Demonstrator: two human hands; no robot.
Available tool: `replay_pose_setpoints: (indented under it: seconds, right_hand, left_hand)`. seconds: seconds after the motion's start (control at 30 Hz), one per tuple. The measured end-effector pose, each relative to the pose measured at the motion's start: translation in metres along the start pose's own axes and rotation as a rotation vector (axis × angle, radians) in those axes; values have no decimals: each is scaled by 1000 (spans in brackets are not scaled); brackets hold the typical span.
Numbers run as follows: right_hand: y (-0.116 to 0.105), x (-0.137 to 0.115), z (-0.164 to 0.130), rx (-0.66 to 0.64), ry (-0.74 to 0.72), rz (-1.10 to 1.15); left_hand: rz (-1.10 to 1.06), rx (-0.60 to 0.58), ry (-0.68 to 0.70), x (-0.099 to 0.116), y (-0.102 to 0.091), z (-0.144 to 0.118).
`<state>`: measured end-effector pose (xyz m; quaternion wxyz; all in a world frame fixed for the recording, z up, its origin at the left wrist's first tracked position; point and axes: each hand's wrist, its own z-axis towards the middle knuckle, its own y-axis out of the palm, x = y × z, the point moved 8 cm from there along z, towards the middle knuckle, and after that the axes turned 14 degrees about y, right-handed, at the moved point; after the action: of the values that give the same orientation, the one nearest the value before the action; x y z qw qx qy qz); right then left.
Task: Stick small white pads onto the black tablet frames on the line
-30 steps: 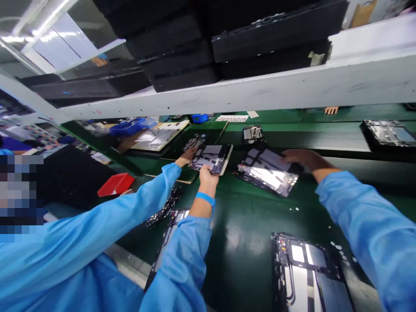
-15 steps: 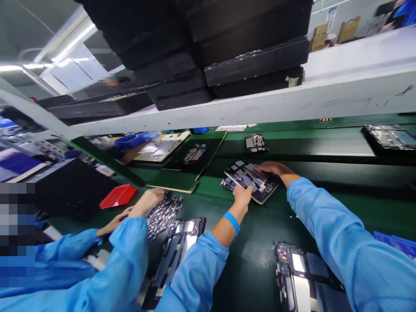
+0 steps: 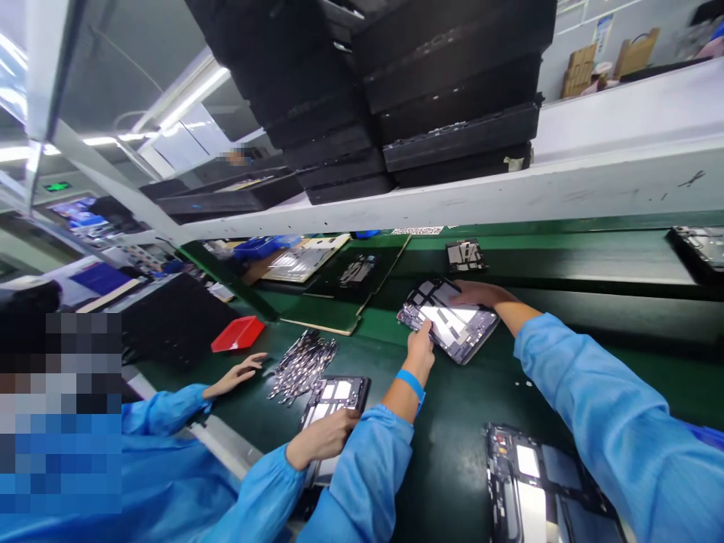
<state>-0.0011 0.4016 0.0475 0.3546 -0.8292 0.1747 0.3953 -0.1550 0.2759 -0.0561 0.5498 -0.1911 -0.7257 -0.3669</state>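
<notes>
Head view: both hands [image 3: 421, 348] grip, seemingly, two stacked tablet frames [image 3: 452, 326].

The open tablet frame [image 3: 449, 326] on the green bench [image 3: 452, 467] serves as landmark. Its near edge is covered by the left hand [image 3: 421, 348], its far corner by the right hand [image 3: 480, 292]. Nearer than it, a second frame [image 3: 537, 490] runs off the bottom edge. Far right of it, a tray [image 3: 701, 249] is cut by the side edge. Left of it, a co-worker's hand [image 3: 322, 437] hides part of another frame [image 3: 333, 400], and the loose metal parts [image 3: 302, 363] are too small to tell.
</notes>
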Motion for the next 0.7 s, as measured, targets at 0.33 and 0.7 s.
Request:
replay_pose_setpoints:
  seconds: [0.33, 0.7]
  right_hand:
    - [-12, 7, -155, 217, 23, 228]
    - [140, 162, -398, 501, 78, 316]
  left_hand:
    - [-201, -310, 21, 77, 61, -93]
    - [195, -793, -94, 66, -24, -305]
